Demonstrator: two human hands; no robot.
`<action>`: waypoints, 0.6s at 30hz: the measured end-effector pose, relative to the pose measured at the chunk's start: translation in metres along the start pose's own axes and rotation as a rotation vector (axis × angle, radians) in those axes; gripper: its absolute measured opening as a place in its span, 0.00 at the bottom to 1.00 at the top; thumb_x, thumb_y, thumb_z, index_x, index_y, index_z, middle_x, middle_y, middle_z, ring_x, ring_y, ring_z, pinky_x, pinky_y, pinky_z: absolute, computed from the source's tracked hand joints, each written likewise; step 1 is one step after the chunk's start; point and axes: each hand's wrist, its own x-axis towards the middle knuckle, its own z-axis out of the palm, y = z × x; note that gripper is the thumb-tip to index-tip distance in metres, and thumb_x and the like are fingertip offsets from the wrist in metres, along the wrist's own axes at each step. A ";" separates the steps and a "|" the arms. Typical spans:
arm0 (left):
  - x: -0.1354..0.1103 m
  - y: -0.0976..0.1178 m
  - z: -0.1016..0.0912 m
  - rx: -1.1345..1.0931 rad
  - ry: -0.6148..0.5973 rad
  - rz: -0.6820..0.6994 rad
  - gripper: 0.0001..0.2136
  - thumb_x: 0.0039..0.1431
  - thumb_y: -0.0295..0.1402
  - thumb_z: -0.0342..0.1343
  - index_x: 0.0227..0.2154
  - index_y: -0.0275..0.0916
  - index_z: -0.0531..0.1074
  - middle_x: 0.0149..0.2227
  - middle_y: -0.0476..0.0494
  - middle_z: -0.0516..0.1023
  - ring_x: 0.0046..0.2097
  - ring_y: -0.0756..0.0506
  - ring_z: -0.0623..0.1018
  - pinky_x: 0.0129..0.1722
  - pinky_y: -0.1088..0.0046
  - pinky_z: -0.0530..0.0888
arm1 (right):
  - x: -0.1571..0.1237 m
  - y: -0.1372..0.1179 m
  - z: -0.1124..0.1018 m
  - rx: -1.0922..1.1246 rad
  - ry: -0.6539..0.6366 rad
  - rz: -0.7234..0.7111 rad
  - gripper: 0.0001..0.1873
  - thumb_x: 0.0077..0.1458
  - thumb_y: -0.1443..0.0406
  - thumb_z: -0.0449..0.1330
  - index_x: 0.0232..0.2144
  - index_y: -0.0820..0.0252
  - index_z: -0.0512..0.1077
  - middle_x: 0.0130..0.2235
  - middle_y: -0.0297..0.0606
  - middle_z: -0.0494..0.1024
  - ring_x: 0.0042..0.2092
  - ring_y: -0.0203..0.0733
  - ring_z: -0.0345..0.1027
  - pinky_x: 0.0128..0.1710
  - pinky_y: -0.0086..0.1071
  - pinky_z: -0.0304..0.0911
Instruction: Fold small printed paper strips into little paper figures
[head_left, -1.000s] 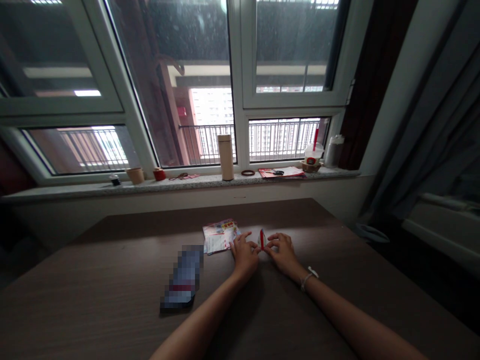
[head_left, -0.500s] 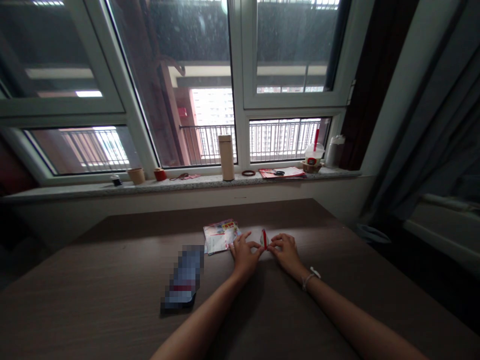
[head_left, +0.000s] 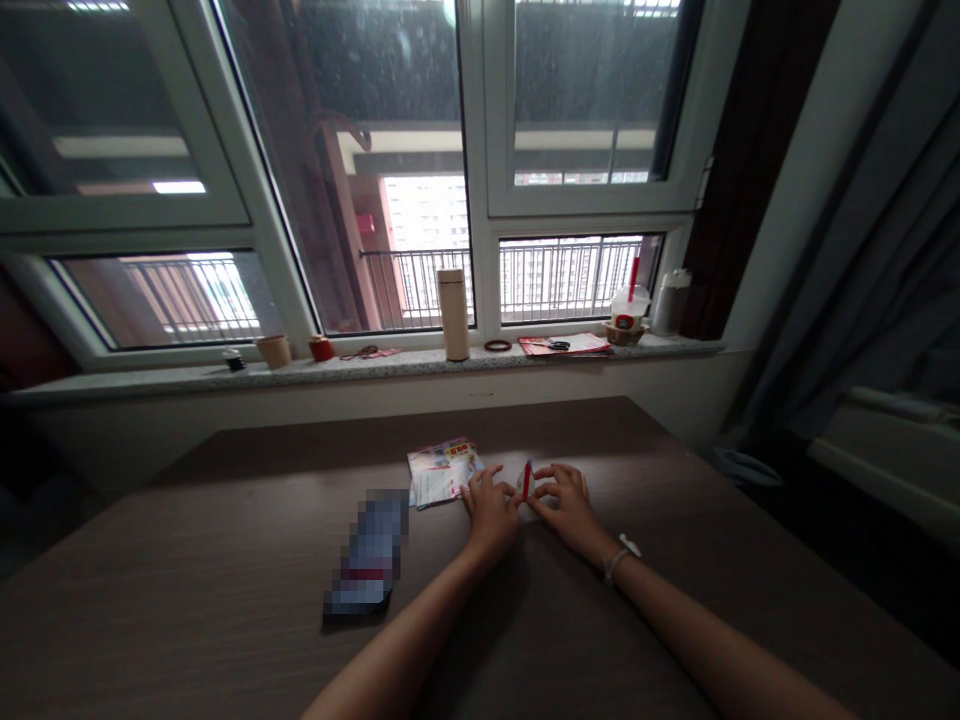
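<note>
A small folded piece of paper (head_left: 527,482) with a red edge stands upright on the brown table (head_left: 247,530). My left hand (head_left: 491,512) pinches its near left side between thumb and index finger, the other fingers spread toward a stack of printed paper sheets (head_left: 439,478). From the right, my right hand (head_left: 564,500) holds the same folded paper with thumb and fingertips, fingers curled. A bracelet with a white piece (head_left: 621,558) circles my right wrist. Left of my left forearm lies a pixelated, bluish phone-like object (head_left: 367,560).
On the stone windowsill (head_left: 405,368) stand a beige bottle (head_left: 453,315), a paper cup (head_left: 274,350), a red spool-like item (head_left: 322,348), a drink cup with red straw (head_left: 627,312) and a grey bottle (head_left: 671,302). Scissors (head_left: 556,346) lie on red-and-white paper (head_left: 589,344).
My right hand has shifted slightly left, its fingers closer around the folded paper. The folded paper has turned and moved a little to the left. My left hand stays nearly in place.
</note>
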 end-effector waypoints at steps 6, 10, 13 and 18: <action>0.000 0.000 -0.002 -0.023 0.001 -0.006 0.05 0.56 0.30 0.56 0.31 0.42 0.78 0.58 0.44 0.67 0.63 0.36 0.58 0.62 0.46 0.48 | 0.001 0.002 -0.001 0.018 0.003 -0.002 0.08 0.52 0.59 0.61 0.25 0.53 0.76 0.49 0.36 0.74 0.57 0.48 0.54 0.60 0.46 0.45; 0.000 0.000 -0.003 -0.034 -0.008 -0.003 0.04 0.56 0.33 0.58 0.32 0.44 0.77 0.59 0.45 0.67 0.64 0.36 0.55 0.62 0.43 0.46 | 0.002 0.001 -0.002 0.016 -0.003 -0.001 0.08 0.55 0.60 0.59 0.28 0.52 0.76 0.49 0.36 0.74 0.56 0.47 0.55 0.59 0.44 0.48; 0.000 0.000 -0.002 -0.032 -0.015 -0.001 0.04 0.56 0.33 0.58 0.32 0.44 0.77 0.60 0.46 0.66 0.65 0.36 0.55 0.62 0.43 0.46 | 0.001 0.001 -0.002 0.002 -0.018 -0.007 0.08 0.56 0.59 0.58 0.29 0.52 0.76 0.49 0.35 0.73 0.56 0.46 0.54 0.59 0.44 0.48; -0.001 0.002 0.001 -0.016 -0.016 0.045 0.04 0.57 0.32 0.56 0.31 0.42 0.76 0.60 0.44 0.66 0.64 0.36 0.56 0.62 0.43 0.47 | 0.000 0.001 0.000 -0.021 -0.057 -0.014 0.09 0.57 0.59 0.56 0.28 0.52 0.75 0.52 0.35 0.71 0.57 0.47 0.53 0.60 0.48 0.44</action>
